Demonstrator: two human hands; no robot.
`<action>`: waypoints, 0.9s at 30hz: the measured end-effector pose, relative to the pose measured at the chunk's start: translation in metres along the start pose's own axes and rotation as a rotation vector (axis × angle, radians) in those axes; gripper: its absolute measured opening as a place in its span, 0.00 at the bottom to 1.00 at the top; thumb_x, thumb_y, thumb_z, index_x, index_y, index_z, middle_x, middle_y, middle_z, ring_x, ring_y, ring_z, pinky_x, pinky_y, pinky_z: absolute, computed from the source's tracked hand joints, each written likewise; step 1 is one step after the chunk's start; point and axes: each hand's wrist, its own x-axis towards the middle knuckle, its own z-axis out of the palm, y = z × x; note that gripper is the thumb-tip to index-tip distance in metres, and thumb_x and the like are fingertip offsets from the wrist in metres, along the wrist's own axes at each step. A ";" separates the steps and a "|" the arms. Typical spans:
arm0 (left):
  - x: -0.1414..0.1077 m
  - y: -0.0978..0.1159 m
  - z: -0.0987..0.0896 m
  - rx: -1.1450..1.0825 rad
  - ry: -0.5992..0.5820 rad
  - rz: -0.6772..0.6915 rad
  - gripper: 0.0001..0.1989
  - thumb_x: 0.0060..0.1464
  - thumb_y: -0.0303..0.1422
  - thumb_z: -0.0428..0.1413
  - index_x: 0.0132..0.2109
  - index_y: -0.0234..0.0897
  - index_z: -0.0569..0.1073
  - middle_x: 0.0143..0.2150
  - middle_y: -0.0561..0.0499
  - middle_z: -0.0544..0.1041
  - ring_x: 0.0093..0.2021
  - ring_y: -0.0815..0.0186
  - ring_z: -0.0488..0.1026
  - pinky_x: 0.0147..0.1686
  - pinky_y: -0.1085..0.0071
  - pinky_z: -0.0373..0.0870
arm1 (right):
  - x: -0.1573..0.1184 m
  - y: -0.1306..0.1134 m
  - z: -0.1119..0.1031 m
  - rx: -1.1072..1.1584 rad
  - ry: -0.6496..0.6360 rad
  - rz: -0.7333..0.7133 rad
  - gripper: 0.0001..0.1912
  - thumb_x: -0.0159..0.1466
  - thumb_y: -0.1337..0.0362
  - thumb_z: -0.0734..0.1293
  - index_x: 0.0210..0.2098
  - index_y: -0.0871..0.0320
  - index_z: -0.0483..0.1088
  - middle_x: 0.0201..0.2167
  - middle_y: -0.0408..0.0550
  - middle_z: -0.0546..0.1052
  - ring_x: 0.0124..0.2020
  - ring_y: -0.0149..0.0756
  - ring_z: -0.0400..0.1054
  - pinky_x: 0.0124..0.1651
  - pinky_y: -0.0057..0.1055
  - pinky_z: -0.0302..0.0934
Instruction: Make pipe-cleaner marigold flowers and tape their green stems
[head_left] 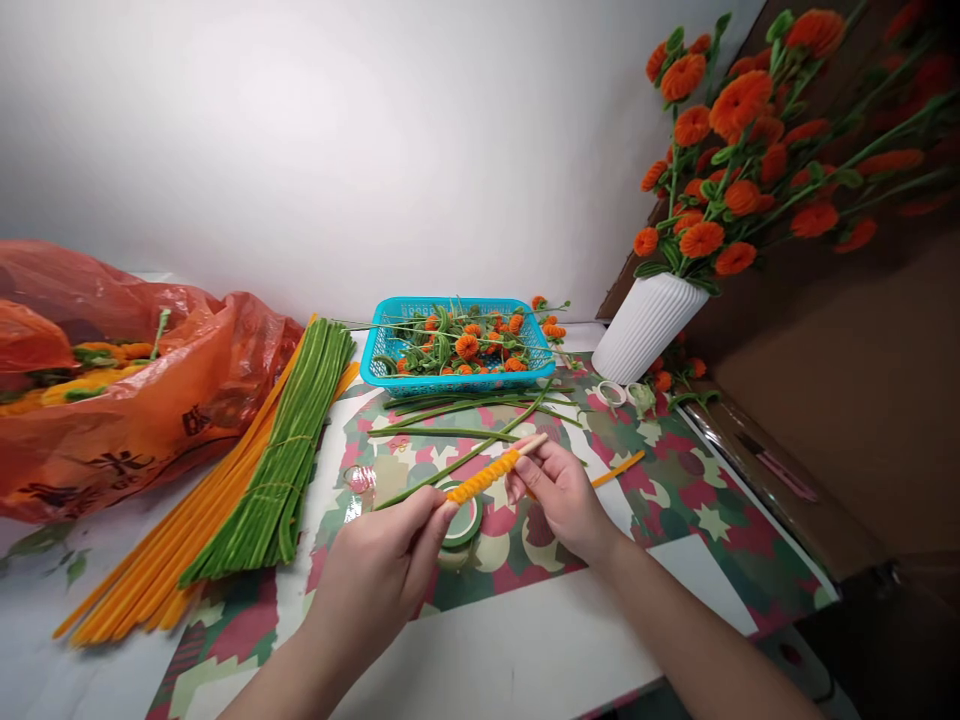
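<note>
An orange-yellow pipe cleaner is coiled around a thin wooden stick. My left hand pinches the near left end of the coil. At the far right end, my right hand is closed around the stick and the coil's edge; the stick's pale tip pokes out past its fingers. A straight tail of orange pipe cleaner extends to the right behind my right hand. Below the coil lies a roll of green tape, partly covered by my left fingers. Loose green pipe cleaners lie just beyond my hands.
A blue basket holds orange flowers and green stems. To the left are bundled green pipe cleaners, orange pipe cleaners and an orange plastic bag. A white ribbed vase of orange flowers stands right, near tape rolls.
</note>
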 end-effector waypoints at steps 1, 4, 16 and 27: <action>0.001 0.000 -0.001 -0.017 -0.012 -0.001 0.15 0.63 0.30 0.45 0.26 0.39 0.60 0.17 0.61 0.57 0.16 0.73 0.54 0.17 0.78 0.53 | 0.000 -0.001 0.000 0.010 -0.009 -0.001 0.13 0.65 0.54 0.65 0.37 0.58 0.67 0.21 0.39 0.70 0.25 0.26 0.65 0.32 0.25 0.61; 0.002 0.000 -0.003 -0.041 -0.027 0.011 0.15 0.63 0.30 0.45 0.26 0.39 0.60 0.17 0.61 0.58 0.16 0.74 0.55 0.18 0.79 0.53 | 0.000 -0.003 0.002 0.042 -0.061 -0.008 0.12 0.65 0.55 0.66 0.37 0.59 0.67 0.21 0.39 0.70 0.24 0.26 0.65 0.30 0.24 0.61; -0.001 0.005 0.006 -0.233 -0.138 -0.087 0.16 0.64 0.32 0.43 0.26 0.39 0.56 0.19 0.60 0.57 0.18 0.72 0.55 0.20 0.76 0.51 | -0.009 0.005 0.016 -0.007 -0.196 0.002 0.13 0.66 0.55 0.65 0.36 0.60 0.69 0.23 0.41 0.69 0.24 0.27 0.64 0.28 0.25 0.60; 0.004 0.000 -0.003 -0.729 -0.528 -0.450 0.17 0.64 0.45 0.42 0.32 0.39 0.63 0.28 0.56 0.61 0.29 0.69 0.57 0.28 0.75 0.56 | -0.015 -0.008 0.010 -0.307 -0.210 -0.120 0.09 0.67 0.62 0.62 0.39 0.58 0.73 0.35 0.48 0.73 0.30 0.30 0.68 0.29 0.25 0.65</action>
